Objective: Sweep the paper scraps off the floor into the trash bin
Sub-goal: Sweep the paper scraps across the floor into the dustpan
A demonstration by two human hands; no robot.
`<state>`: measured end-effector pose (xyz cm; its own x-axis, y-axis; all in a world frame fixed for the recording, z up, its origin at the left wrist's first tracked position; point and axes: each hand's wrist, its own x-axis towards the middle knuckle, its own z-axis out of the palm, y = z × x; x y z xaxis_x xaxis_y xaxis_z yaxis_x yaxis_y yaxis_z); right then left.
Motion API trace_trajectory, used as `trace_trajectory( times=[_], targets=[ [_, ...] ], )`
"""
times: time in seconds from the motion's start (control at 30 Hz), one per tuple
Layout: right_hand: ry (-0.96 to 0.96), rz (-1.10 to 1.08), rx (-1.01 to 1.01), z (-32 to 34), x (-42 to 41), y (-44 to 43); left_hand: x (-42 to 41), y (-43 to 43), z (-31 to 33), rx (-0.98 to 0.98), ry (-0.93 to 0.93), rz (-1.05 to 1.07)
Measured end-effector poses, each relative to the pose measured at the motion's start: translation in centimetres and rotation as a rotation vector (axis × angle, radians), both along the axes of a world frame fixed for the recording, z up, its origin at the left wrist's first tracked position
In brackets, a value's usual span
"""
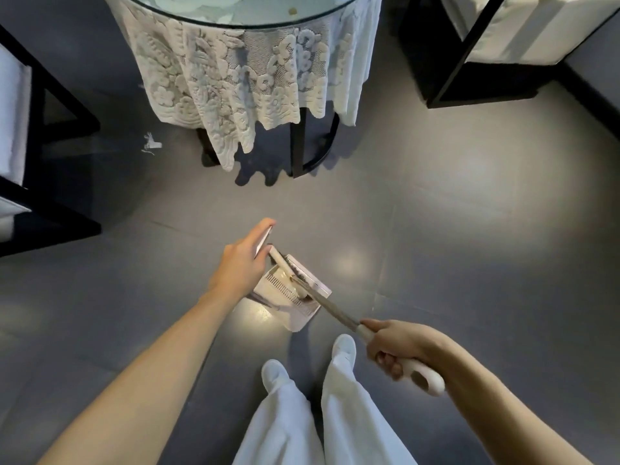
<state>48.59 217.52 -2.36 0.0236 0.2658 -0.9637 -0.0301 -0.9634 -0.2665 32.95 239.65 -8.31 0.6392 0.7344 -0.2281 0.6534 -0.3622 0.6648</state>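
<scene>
While the left grip (240, 260) closes round the upright handle of the dustpan (302, 313), the right grip (396, 347) clasps the white end of the broom (337, 310), whose brush lies inside the dustpan. Paper scraps (151, 144) lie on the grey floor (436, 263) beside the lace-draped surface (241, 15), well apart from the dustpan. 2 white shoes (275, 367) stand just behind it.

Single head view, looking steeply down past forearms at floor (436, 229), near.
</scene>
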Motion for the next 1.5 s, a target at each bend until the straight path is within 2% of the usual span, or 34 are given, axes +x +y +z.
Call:
trace_trajectory(
  times=[0.17,0.37,0.53,0.73,0.9,1.0,1.1,1.17,1.3,1.4,1.5],
  targets=[
    [0.043,-0.093,0.043,4.1,-1.3,2.5,-5.2,3.2,0.7,-0.030,-0.022,0.130],
    [-0.037,0.122,0.208,5.7,-4.9,11.1,-12.6,7.1,3.1,0.001,-0.073,0.344],
    [0.085,-0.014,0.205,5.3,-6.1,20.6,-16.7,11.7,5.5,0.044,-0.161,0.535],
    [0.042,-0.027,0.250,4.9,-6.2,35.8,-19.1,20.7,6.3,0.057,-0.166,0.687],
    [0.001,0.110,0.270,2.6,-5.0,50.6,-18.2,32.5,5.5,0.089,-0.191,0.778],
    [-0.089,0.188,0.327,1.7,-4.7,58.3,-16.8,39.0,5.3,0.071,-0.175,0.834],
    [-0.055,0.194,0.343,1.6,-4.3,66.1,-16.1,44.9,4.7,0.058,-0.129,0.873],
    [-0.122,0.355,0.373,0.7,-3.9,70.8,-15.9,48.3,4.0,0.050,-0.128,0.905],
    [-0.247,0.541,0.384,-1.4,-3.6,79.3,-15.8,53.8,2.2,0.042,-0.152,0.982],
    [-0.317,0.710,0.365,-3.3,-4.0,84.2,-15.7,58.6,1.3,0.059,-0.092,0.949],
    [-0.329,0.781,0.331,-5.2,-4.8,86.8,-16.5,62.3,1.0,0.067,-0.047,0.937]
  ],
)
